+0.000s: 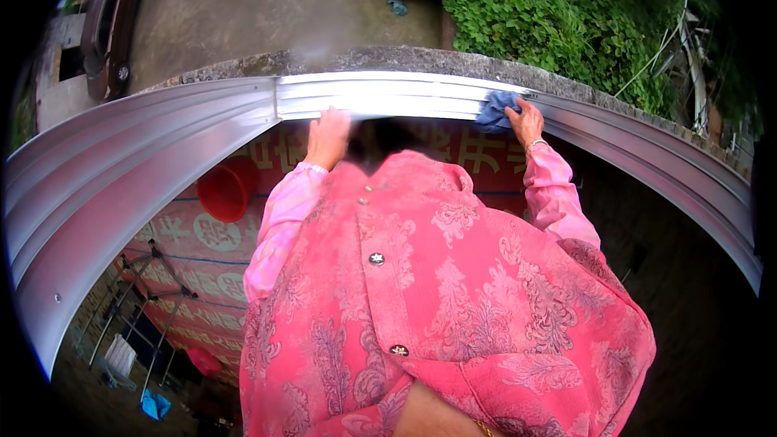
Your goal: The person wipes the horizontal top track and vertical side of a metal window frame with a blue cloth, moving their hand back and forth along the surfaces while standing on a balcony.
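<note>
A silvery metal window frame with ribbed tracks runs across in front of me. My right hand holds a crumpled blue cloth against the right part of its bottom track. A bracelet circles that wrist. My left hand is at the inner edge of the bottom track, left of the middle. It is slightly blurred; nothing shows in it, and its thumb stands a little off from the fingers.
Below the frame are a red bucket, a red sheet with printed characters, and a metal tube rack. Beyond a rough concrete ledge lies paved ground far below, with a parked car and leafy vines.
</note>
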Motion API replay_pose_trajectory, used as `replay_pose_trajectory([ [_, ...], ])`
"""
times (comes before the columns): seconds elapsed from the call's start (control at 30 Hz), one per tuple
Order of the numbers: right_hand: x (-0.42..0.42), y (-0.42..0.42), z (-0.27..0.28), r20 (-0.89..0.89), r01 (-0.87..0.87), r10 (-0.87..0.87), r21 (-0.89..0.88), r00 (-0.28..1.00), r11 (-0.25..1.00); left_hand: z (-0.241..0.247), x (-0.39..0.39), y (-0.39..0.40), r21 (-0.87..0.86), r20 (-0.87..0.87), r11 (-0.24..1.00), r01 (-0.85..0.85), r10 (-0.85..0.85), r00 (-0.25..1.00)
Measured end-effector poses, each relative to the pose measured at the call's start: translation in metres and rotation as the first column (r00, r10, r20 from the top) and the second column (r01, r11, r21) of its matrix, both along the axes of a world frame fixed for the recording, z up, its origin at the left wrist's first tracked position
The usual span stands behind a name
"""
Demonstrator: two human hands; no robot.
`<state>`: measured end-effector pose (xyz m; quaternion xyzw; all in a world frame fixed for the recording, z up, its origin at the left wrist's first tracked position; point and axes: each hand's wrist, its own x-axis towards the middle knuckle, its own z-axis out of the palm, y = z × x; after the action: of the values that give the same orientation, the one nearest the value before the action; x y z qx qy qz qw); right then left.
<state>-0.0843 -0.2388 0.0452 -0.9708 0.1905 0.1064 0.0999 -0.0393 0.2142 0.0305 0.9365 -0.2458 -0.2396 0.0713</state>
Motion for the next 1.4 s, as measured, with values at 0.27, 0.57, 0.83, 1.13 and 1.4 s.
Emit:
replay_pose_trajectory([
  [0.27, 0.031, 0.119, -0.045, -0.058, -0.256, 0.264, 0.120, 0.963, 0.959, 0.010, -0.003, 0.017, -0.039, 0.040, 0.999, 0.013, -0.012, 0.999],
  [0.57, 0.058, 0.284, -0.049, 0.156, -0.571, 0.554, 0.345, 0.818, 0.745, 0.012, 0.000, 0.043, -0.014, 0.050, 0.999, 0.042, -0.041, 0.998],
  [0.83, 0.016, 0.274, 0.032, 0.058, -0.370, 0.410, 0.557, 0.910, 0.743, -0.006, 0.006, 0.059, -0.055, 0.133, 0.985, 0.165, -0.157, 0.979],
  [1.13, -0.019, 0.147, 0.009, 0.059, 0.224, -0.239, 0.194, 0.969, 0.955, -0.013, 0.008, 0.071, -0.105, 0.201, 0.946, 0.306, -0.281, 0.938],
  [1.4, 0.023, 0.208, -0.048, -0.136, -0.058, 0.058, -0.003, 0.989, 0.998, 0.001, 0.010, 0.066, -0.039, 0.052, 0.949, 0.313, -0.311, 0.949],
])
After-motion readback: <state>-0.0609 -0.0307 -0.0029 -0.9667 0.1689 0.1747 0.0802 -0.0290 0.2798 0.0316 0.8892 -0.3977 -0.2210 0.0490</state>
